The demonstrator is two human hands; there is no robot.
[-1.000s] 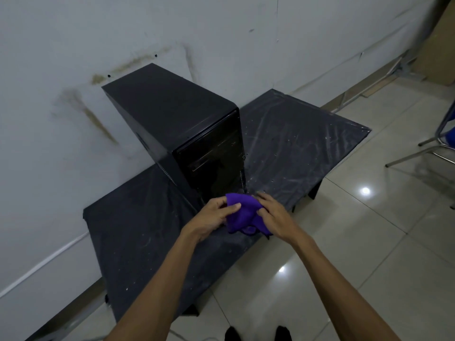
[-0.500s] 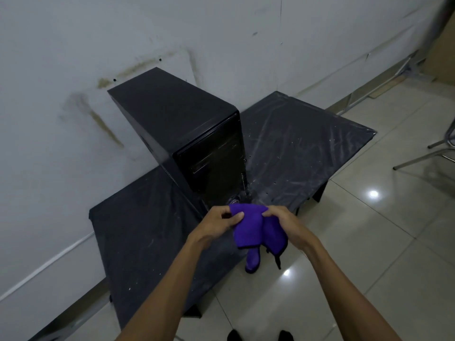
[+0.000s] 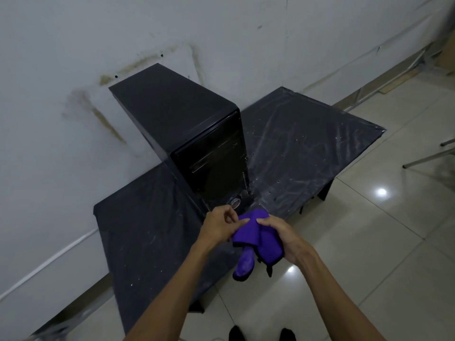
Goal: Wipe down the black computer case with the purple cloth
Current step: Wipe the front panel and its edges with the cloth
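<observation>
The black computer case (image 3: 177, 119) stands upright on a low black table (image 3: 307, 134), its glossy front panel facing me. Just in front of the case's lower front edge, both hands hold the purple cloth (image 3: 256, 239) above the table's near edge. My left hand (image 3: 219, 226) pinches the cloth's left side. My right hand (image 3: 283, 232) grips its right side from above. Part of the cloth hangs down in a bunched tail below the hands. Neither hand touches the case.
A stained white wall (image 3: 73, 70) rises right behind the case and table. Glossy tiled floor (image 3: 369, 254) spreads to the right and toward me. Metal chair legs (image 3: 433, 156) show at the right edge. My feet (image 3: 261, 334) stand by the table's front.
The cloth was lifted off the table beside the case's base and now hangs between both hands, partly unfolded with a tail drooping. The hands drew slightly back from the case.
</observation>
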